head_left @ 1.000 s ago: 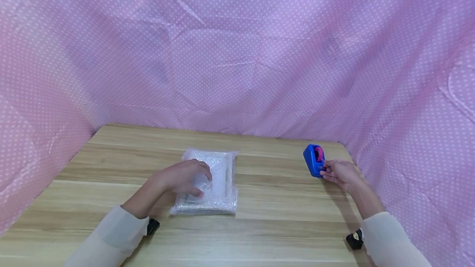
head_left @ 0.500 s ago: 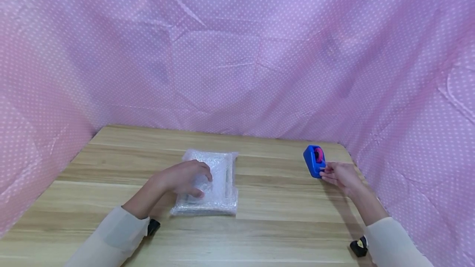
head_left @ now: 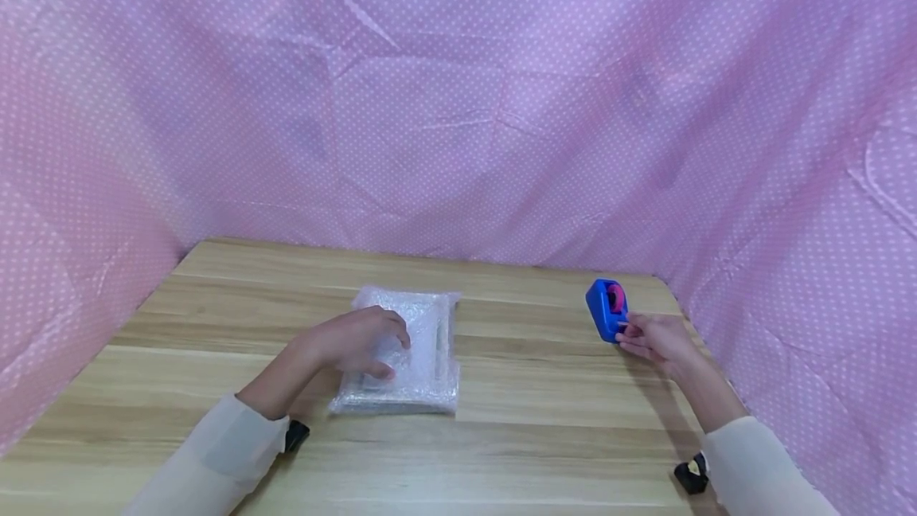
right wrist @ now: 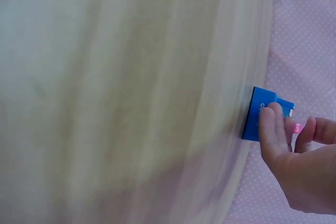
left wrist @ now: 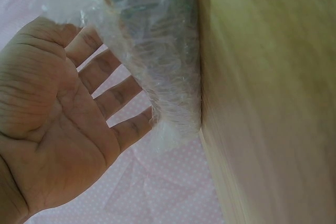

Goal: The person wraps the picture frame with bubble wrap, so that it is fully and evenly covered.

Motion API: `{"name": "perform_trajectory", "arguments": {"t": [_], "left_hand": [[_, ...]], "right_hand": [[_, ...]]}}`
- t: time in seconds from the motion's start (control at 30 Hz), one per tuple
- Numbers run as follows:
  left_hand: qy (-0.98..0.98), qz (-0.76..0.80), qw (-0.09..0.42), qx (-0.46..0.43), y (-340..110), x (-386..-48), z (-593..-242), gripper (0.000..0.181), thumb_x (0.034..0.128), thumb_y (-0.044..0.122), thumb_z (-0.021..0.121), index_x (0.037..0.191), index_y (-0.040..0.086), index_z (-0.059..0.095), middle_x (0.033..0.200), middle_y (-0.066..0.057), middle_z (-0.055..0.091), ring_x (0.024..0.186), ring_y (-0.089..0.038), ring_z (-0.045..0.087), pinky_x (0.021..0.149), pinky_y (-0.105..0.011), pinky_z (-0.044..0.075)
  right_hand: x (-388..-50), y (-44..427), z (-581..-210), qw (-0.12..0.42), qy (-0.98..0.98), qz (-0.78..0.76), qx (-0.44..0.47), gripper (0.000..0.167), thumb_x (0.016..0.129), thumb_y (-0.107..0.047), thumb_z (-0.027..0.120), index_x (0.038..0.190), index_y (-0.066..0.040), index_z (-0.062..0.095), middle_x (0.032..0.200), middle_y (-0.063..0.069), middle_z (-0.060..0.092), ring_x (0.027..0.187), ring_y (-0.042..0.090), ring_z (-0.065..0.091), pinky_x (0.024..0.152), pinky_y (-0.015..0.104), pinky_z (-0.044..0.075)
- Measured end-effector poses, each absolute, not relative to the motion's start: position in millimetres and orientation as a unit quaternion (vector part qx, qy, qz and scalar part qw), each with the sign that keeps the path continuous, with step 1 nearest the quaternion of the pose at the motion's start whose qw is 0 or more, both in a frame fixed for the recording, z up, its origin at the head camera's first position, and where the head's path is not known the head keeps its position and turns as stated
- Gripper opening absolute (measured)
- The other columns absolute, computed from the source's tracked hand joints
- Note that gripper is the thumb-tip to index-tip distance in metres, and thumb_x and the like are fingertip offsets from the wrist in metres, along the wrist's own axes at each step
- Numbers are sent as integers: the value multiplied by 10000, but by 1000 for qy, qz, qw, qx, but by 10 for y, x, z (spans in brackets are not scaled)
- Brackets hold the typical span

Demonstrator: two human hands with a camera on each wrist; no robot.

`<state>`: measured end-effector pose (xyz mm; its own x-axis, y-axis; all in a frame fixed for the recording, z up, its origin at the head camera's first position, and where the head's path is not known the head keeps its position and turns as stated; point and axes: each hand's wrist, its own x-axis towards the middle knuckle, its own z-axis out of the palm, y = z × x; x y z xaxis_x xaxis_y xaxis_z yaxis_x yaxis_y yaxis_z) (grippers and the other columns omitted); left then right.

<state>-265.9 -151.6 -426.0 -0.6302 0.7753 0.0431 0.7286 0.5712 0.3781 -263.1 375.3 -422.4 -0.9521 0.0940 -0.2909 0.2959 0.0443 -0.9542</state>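
My left hand [head_left: 363,338] rests with spread, relaxed fingers over a flat package in bubble wrap [head_left: 423,349], which lies on the table. In the left wrist view, the fingertips touch the wrap's edge [left wrist: 163,72], and the palm of the left hand [left wrist: 63,114] is away from it. A blue tape dispenser [head_left: 600,310] with a pink reel [head_left: 615,299] stands at the right. My right hand [head_left: 662,341] grips its front end. In the right wrist view, straight fingers lie along the dispenser's side [right wrist: 255,114], with thumb and forefinger bent near a small pink piece [right wrist: 297,128]. Any clear tape strip is too fine to see.
The wooden table [head_left: 516,357] reaches back to a pink dotted curtain [head_left: 430,142], which also hangs at both sides. The dispenser stands close to the table's right edge. Black devices [head_left: 691,474] are worn at both wrists.
My right hand has shifted very slightly at the dispenser's front end, with its forearm a little lower and to the right. The left hand and the package stay put.
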Motion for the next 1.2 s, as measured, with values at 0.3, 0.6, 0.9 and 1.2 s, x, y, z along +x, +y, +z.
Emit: {"name": "perform_trajectory", "arguments": {"t": [0.3,0.6,0.9,1.2], "left_hand": [[883,186,68,426,-1524,-2654,-4252,362,815,241,860,1143,168,726,1278,-1,662,1233,-262,589,1057,-472,471],[882,188,68,427,-1525,-2663,-4265,365,816,251,860,1146,174,723,1276,6,660,1233,-258,588,1061,-471,468],[882,186,68,428,-1526,-2668,-4261,366,819,245,857,1150,168,722,1284,1,661,1232,-266,590,1064,-473,466],[879,181,65,436,-1518,-2661,-4252,373,818,253,854,1154,153,725,1283,-10,665,1231,-267,593,1068,-470,465]], "right_hand": [[-2596,3751,-4288,97,712,-683,132,251,1073,-92,482,1235,93,530,871,42,684,838,123,722,852,300,600],[-2605,3778,-4278,123,713,-679,124,283,1088,-87,425,1281,118,459,876,58,753,867,136,735,850,302,600],[-2580,3794,-4293,133,752,-635,117,305,1088,-146,460,1268,98,493,934,19,767,902,73,709,849,273,588],[-2536,3768,-4298,128,751,-637,119,450,1058,-90,460,1400,194,386,884,34,771,877,70,719,821,226,581]]}}
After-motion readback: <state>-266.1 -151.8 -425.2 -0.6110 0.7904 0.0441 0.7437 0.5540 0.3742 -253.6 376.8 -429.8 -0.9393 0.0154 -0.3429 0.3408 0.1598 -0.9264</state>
